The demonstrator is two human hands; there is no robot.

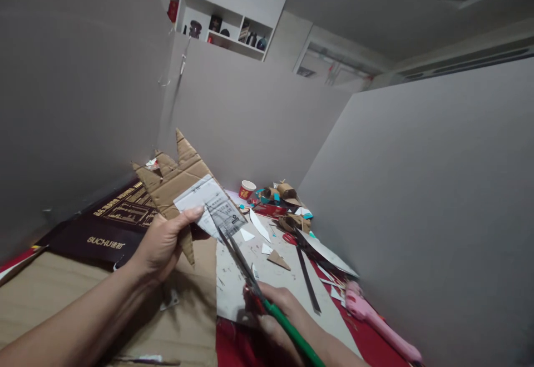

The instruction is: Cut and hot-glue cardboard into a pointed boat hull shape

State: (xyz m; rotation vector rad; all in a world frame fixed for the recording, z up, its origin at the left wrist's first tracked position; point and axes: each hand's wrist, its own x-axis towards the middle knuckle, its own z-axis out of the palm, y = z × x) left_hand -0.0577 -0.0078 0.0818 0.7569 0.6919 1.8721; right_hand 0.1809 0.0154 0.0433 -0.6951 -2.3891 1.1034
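My left hand grips a piece of brown cardboard, the thumb pressed on its front. Jagged pointed spikes run along the upper edge, and a white printed shipping label covers part of its lower right. In my right hand is a pair of scissors with long dark blades and a green handle. The blade tips meet the label's lower edge; whether they are cutting into it I cannot tell. My right fingers are partly hidden behind the handle.
Paper and cardboard scraps litter a pale board. A dark strip, a red-and-white paper cup, cardboard rolls and a pink glue gun lie about. A dark printed bag and large cardboard are at left; grey panels surround the table.
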